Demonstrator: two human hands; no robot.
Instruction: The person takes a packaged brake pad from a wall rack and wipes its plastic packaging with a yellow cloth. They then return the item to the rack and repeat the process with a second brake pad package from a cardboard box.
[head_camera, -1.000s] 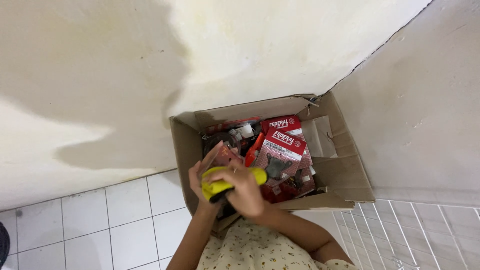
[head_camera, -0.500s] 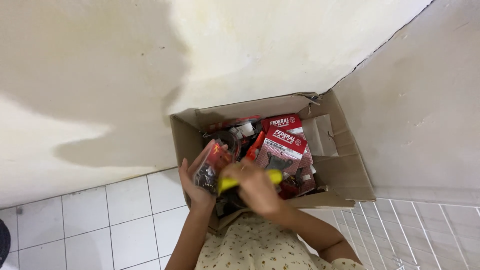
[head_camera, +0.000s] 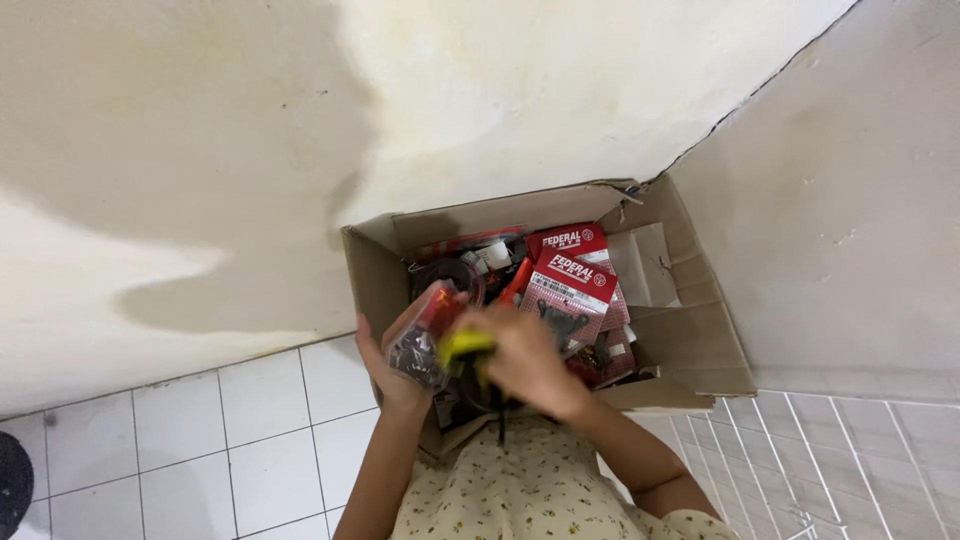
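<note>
— Where does the cardboard box (head_camera: 690, 330) stand?

— It stands on the tiled floor (head_camera: 200, 440), in the corner, pushed against the wall (head_camera: 400, 120) behind it. A second wall (head_camera: 850, 230) is on its right side.

— What is inside the box?

— Many small packets. Two flat packaged parts (head_camera: 572, 285) lie near the middle, one partly on the other. A folded flap is to the right of them.

— And the hands?

— Both are over the front left part of the box. The left hand (head_camera: 392, 365) is at the left edge, with a small bag (head_camera: 425, 330) in it. The right hand (head_camera: 525, 360) is just beside it, to the right, and a small tool (head_camera: 465, 346) is between them.
</note>
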